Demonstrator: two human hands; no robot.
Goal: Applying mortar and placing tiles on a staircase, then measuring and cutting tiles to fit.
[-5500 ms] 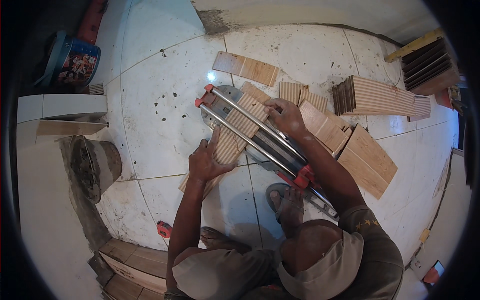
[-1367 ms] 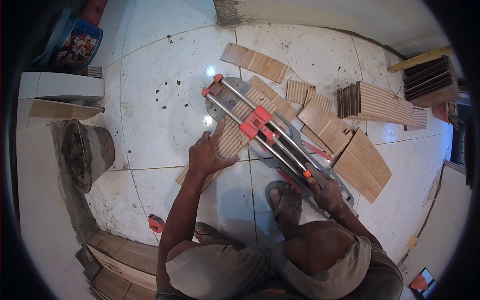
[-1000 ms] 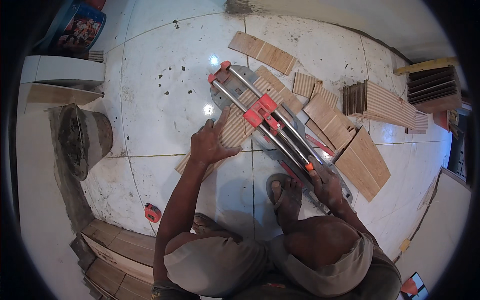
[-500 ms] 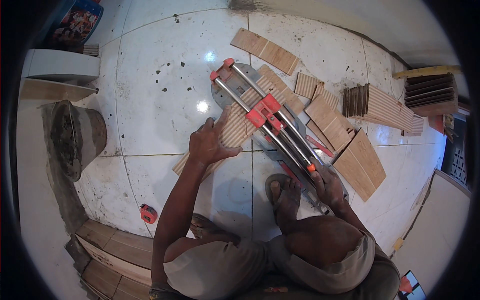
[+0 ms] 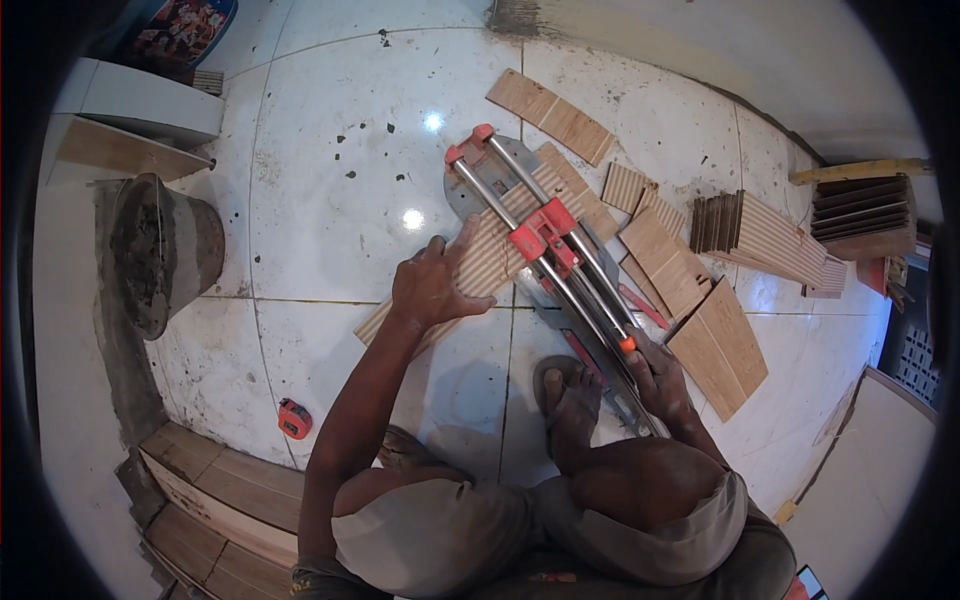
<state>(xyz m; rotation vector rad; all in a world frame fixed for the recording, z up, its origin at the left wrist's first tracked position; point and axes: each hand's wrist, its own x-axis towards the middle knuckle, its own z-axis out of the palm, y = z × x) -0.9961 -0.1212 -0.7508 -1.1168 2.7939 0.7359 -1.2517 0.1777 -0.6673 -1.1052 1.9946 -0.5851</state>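
A manual tile cutter (image 5: 543, 238) with two chrome rails and a red carriage stands slantwise on the floor ahead of me. Under its rails lies a tile (image 5: 482, 262), ribbed side up, sticking out to the left. My left hand (image 5: 432, 283) rests against this tile with thumb and fingers spread wide. At the cutter's near end, my right hand (image 5: 657, 378) is closed around the lever handle, just behind its orange tip (image 5: 627, 345). Part of the handle is hidden under the fingers. The carriage sits about mid-tile, over the ribs.
Loose wood-look tiles (image 5: 665, 262) and cut pieces lie right of the cutter. A stack of ribbed tiles (image 5: 775, 238) stands farther right. A red tape measure (image 5: 294, 419) lies near the wood-look step (image 5: 245, 490). A mortar-crusted bucket (image 5: 190, 250) lies tipped at left.
The view has shifted slightly, so the cutter and floor appear a little farther right. Both hands keep their places on the tile and the handle.
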